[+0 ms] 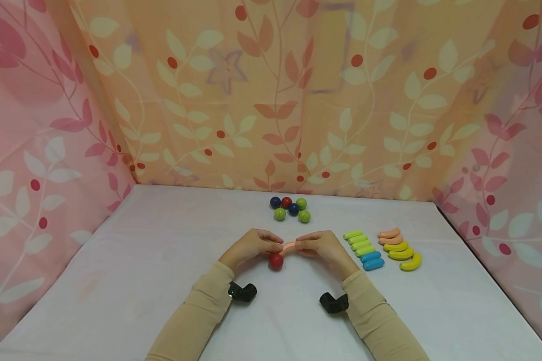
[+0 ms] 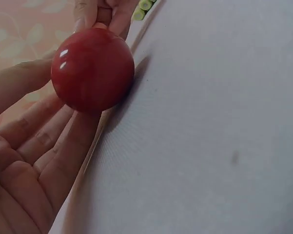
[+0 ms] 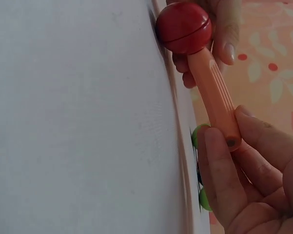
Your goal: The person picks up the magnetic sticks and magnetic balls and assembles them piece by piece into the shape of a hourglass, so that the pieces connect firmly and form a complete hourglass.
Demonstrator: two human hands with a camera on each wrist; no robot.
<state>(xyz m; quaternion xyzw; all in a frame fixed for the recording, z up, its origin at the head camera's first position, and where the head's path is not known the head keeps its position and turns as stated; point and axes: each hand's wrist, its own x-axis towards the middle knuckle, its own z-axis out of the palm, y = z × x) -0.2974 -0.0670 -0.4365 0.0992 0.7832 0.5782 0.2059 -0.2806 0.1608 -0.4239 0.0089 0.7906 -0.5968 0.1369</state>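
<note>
A glossy red ball (image 1: 276, 261) with a groove around it sits low over the white table, between thumb and fingers of my left hand (image 1: 251, 246). In the left wrist view the ball (image 2: 92, 70) hides part of the other hand behind it. A short, curved, peach-coloured rod (image 3: 213, 92), ribbed along one side and with a hole in its end face, meets the ball at its far end. My right hand (image 1: 323, 245) pinches the rod's near end between thumb and fingers.
Green, blue and red balls (image 1: 293, 209) cluster at the back of the white table (image 1: 153, 281). To the right lie a row of straight green rods (image 1: 360, 243) and blue rods (image 1: 373, 263). Beside them are curved peach rods (image 1: 390, 240) and yellow rods (image 1: 401, 253). Patterned curtains (image 1: 271, 100) surround the table.
</note>
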